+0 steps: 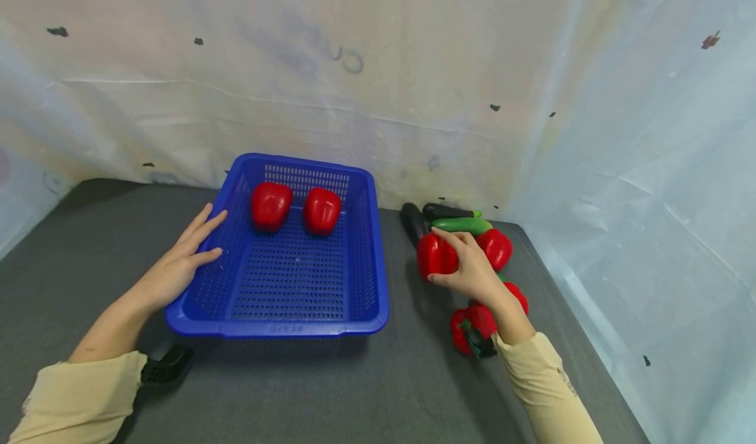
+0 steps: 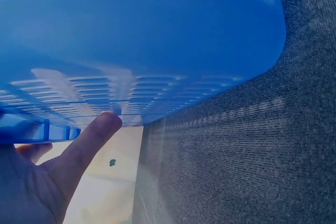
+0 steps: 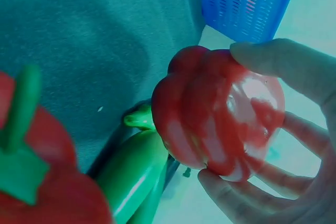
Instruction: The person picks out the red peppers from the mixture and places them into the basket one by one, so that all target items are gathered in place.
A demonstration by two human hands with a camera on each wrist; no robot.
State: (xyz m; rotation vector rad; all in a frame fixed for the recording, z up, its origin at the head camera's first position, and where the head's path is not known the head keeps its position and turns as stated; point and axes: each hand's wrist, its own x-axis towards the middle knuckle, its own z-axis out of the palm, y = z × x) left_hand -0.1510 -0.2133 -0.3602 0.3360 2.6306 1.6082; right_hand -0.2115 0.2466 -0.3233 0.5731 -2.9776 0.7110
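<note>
My right hand (image 1: 472,270) grips a red bell pepper (image 1: 434,257), thumb on one side and fingers on the other. In the right wrist view that bell pepper (image 3: 220,114) shows its lobed end, with the fingertips curled against it. Straight fingers of my left hand (image 1: 171,273) rest at the left rim of a blue perforated basket (image 1: 277,329). The left wrist view has the thumb (image 2: 94,137) extended against the slotted wall. Inside the basket are two red bell peppers, one on the left (image 1: 271,206) and one on the right (image 1: 321,211).
Right of the basket lie an eggplant (image 1: 412,223), a second dark eggplant (image 1: 445,211) and a green cucumber-like vegetable (image 1: 463,225). More red bell peppers (image 1: 496,248) sit around my right wrist. A plastic-sheeted wall (image 1: 295,103) rises behind the grey table (image 1: 354,398).
</note>
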